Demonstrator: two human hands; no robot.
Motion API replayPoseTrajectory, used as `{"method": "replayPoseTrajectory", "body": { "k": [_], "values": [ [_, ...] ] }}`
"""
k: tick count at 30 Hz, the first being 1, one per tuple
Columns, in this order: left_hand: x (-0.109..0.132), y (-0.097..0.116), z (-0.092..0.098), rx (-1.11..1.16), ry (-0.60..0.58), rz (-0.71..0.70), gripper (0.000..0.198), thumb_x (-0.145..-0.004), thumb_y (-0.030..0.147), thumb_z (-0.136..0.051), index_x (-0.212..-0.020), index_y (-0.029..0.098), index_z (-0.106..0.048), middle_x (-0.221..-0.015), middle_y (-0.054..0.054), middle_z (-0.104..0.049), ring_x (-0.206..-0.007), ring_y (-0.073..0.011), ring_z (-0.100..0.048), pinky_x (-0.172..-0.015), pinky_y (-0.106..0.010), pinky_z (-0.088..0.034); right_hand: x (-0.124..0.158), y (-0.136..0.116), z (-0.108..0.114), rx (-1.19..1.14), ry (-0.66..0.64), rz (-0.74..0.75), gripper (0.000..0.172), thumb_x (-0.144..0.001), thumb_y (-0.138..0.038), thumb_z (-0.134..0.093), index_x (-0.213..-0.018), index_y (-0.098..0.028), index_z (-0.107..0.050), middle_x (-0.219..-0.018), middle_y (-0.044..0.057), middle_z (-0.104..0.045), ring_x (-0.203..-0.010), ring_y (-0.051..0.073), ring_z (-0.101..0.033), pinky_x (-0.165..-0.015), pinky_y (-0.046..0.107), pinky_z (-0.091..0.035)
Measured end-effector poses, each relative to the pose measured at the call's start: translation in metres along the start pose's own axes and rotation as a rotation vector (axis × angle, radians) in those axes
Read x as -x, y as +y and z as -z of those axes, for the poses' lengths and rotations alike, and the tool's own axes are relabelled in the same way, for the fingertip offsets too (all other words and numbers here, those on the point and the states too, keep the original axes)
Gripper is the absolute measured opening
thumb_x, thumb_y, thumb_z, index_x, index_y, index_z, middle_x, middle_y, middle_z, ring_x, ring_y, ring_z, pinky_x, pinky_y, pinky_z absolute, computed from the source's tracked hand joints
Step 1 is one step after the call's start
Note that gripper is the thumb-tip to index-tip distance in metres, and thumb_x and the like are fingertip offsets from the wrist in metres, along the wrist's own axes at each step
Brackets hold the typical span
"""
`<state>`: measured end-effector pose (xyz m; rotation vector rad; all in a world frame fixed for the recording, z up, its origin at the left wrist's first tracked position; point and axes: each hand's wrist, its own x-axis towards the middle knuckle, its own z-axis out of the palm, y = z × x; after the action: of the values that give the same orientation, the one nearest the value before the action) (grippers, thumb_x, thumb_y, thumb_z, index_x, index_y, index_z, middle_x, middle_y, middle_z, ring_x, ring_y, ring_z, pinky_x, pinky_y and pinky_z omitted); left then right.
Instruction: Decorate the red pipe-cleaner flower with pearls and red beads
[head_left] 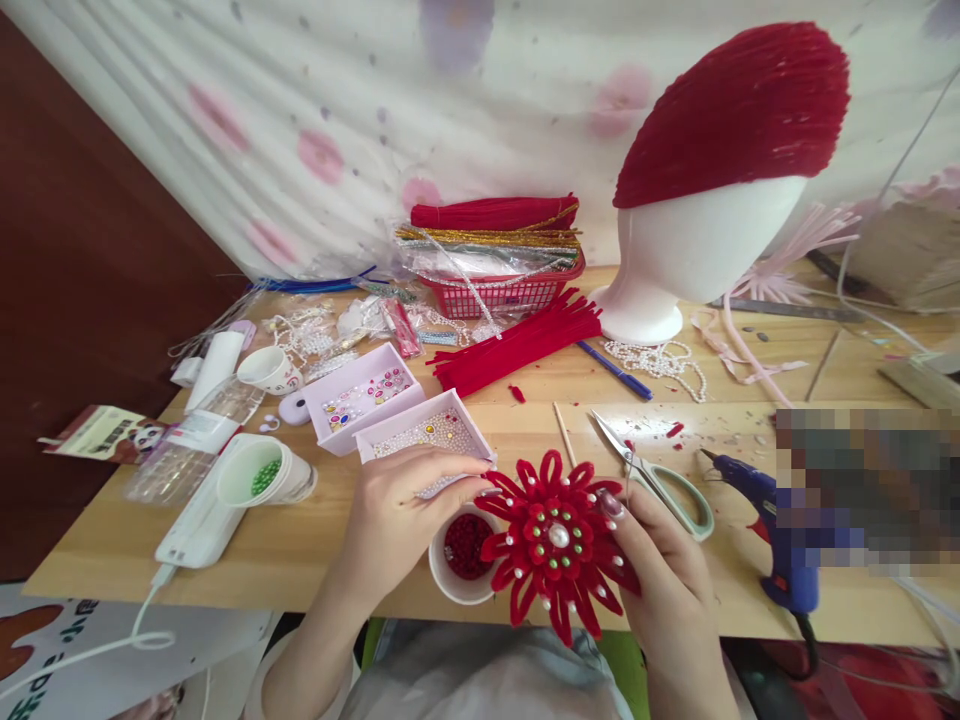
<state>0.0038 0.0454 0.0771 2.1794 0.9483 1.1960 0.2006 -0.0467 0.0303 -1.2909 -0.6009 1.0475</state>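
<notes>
A red fuzzy flower with layered looped petals faces me, with a big white pearl at its centre, a ring of green beads and small pearls on the petals. My right hand grips it from the right side, thumb on the petals. My left hand is closed in a pinch, its thumb and index fingertips at a left petal; a small bead between them cannot be made out. Just behind the flower is a white cup of dark red beads. A pale tray of small pearls lies beyond my left hand.
Scissors, a wooden stick and a blue glue gun lie to the right. A white foam head wears a red cap. Red pipe cleaners lie before a basket. Left stand a cup of green beads and a bottle.
</notes>
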Motion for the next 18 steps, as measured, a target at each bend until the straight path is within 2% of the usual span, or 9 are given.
{"method": "replayPoseTrajectory", "body": {
  "k": [2, 5, 7, 9, 14, 18],
  "values": [
    [0.001, -0.001, 0.000, -0.039, 0.017, 0.006, 0.015, -0.084, 0.005, -0.074, -0.088, 0.019, -0.076, -0.081, 0.002, -0.081, -0.073, -0.0092, -0.074, -0.073, -0.015, -0.057, -0.004, 0.003, 0.007, 0.055, -0.014, 0.018, 0.027, -0.085, -0.051, -0.072, -0.091, -0.025, -0.077, -0.083, 0.004, -0.075, -0.077, 0.024, -0.070, -0.069, 0.031, -0.056],
    [0.006, -0.003, 0.000, -0.052, 0.065, 0.056, 0.019, -0.085, 0.004, -0.071, -0.089, 0.023, -0.073, -0.081, 0.005, -0.078, -0.070, -0.0076, -0.071, -0.069, -0.015, -0.055, -0.011, 0.009, 0.020, 0.212, 0.080, 0.087, 0.029, -0.086, -0.051, -0.068, -0.090, -0.023, -0.077, -0.087, 0.006, -0.075, -0.082, 0.025, -0.069, -0.072, 0.032, -0.055],
    [0.011, -0.004, -0.001, 0.034, 0.099, 0.117, 0.022, -0.084, 0.004, -0.070, -0.089, 0.025, -0.073, -0.082, 0.007, -0.077, -0.072, -0.0072, -0.071, -0.068, -0.014, -0.055, -0.019, 0.015, 0.026, 0.305, 0.164, 0.119, 0.027, -0.087, -0.048, -0.066, -0.091, -0.023, -0.075, -0.089, 0.006, -0.074, -0.086, 0.025, -0.067, -0.075, 0.032, -0.053],
    [0.017, -0.003, -0.002, 0.161, 0.120, 0.189, 0.025, -0.084, 0.003, -0.069, -0.090, 0.027, -0.074, -0.083, 0.008, -0.077, -0.075, -0.0073, -0.073, -0.072, -0.013, -0.058, -0.028, 0.021, 0.029, 0.348, 0.195, 0.124, 0.025, -0.087, -0.045, -0.064, -0.091, -0.022, -0.073, -0.087, 0.005, -0.073, -0.083, 0.024, -0.065, -0.072, 0.032, -0.051],
    [0.025, 0.000, -0.004, 0.325, 0.134, 0.354, 0.023, -0.083, 0.008, -0.071, -0.091, 0.028, -0.079, -0.086, 0.006, -0.081, -0.077, -0.0102, -0.077, -0.074, -0.015, -0.062, -0.043, 0.029, 0.019, 0.429, 0.175, 0.150, 0.024, -0.088, -0.044, -0.062, -0.086, -0.021, -0.069, -0.074, 0.001, -0.066, -0.070, 0.020, -0.058, -0.067, 0.031, -0.047],
    [0.028, 0.000, -0.006, 0.416, 0.127, 0.421, 0.016, -0.084, 0.012, -0.072, -0.090, 0.024, -0.080, -0.086, 0.000, -0.082, -0.075, -0.0143, -0.078, -0.070, -0.019, -0.065, -0.038, 0.021, 0.017, 0.461, 0.143, 0.191, 0.031, -0.091, -0.048, -0.063, -0.093, -0.019, -0.071, -0.064, -0.002, -0.058, -0.060, 0.016, -0.051, -0.057, 0.028, -0.042]
  ]
}}
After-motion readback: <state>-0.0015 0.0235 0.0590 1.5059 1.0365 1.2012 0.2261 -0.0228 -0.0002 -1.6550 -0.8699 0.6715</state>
